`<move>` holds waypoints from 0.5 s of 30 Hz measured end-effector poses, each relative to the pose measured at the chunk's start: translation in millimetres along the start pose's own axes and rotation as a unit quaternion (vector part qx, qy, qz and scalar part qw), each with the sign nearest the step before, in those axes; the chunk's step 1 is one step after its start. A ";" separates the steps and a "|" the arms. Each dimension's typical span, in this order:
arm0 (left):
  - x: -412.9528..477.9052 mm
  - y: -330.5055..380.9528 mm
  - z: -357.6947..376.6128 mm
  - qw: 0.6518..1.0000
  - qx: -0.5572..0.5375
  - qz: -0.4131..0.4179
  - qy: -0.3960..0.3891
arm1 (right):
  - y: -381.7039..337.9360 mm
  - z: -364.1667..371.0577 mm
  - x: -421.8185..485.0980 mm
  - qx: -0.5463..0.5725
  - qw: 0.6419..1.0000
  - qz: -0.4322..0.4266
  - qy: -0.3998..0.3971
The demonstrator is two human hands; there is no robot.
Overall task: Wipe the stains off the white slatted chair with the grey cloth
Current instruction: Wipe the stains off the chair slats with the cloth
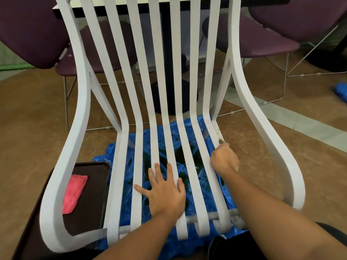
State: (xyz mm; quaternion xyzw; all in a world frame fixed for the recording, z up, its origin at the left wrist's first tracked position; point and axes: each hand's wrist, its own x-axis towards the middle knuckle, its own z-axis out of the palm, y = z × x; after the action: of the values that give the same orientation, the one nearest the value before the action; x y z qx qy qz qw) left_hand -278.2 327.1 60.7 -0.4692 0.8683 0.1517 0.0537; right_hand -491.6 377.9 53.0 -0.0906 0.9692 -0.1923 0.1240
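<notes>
Head view. L hand (163,192) flat, fingers spread wide, palm pressing mid seat slats of white slatted chair (82,91). R hand (225,160) fisted round grey cloth (221,141), only tip showing, held against outermost slat. Yellowish stains (219,131) just beyond R knuckles. Beneath both hands, blue sheet (169,132).

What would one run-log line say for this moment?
left hand: flat on white slatted chair seat | right hand: grips grey cloth on rightmost slat | stains: yellowish, just beyond cloth | aside: pink cloth on tray
</notes>
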 end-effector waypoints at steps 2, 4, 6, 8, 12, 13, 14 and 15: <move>1.4 0.3 1.9 1.000 0.000 -0.002 0.001 | -10.3 2.3 14.1 0.007 1.000 -0.001 0.002; 4.3 0.0 3.1 1.000 -0.002 -0.003 -0.001 | -21.3 6.4 30.3 0.010 1.000 -0.008 0.003; 6.6 -0.1 4.3 1.000 -0.004 -0.004 -0.004 | -32.6 11.5 47.6 0.016 1.000 -0.017 0.000; 7.7 0.5 5.6 1.000 -0.001 -0.006 -0.002 | -44.1 15.6 65.2 0.023 0.999 -0.025 -0.001; 8.5 1.5 9.6 1.000 0.010 -0.001 0.012 | -65.2 20.0 96.9 0.029 0.999 -0.028 -0.008; 9.7 0.3 10.3 1.000 0.012 0.000 0.010 | -70.2 22.7 104.4 0.030 0.999 -0.031 -0.012; 9.7 -0.1 11.4 1.000 0.014 0.003 0.006 | -73.7 23.4 110.9 0.028 0.999 -0.037 -0.013; 9.4 -0.8 13.2 1.000 0.015 0.005 0.002 | -76.9 24.6 116.5 0.027 0.999 -0.043 -0.015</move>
State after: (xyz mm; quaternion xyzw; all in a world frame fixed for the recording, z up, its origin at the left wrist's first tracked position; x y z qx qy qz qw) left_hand -283.4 323.4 45.9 -0.4645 0.8728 0.1380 0.0583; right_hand -586.0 273.3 37.4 -0.1314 0.9571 -0.2218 0.1324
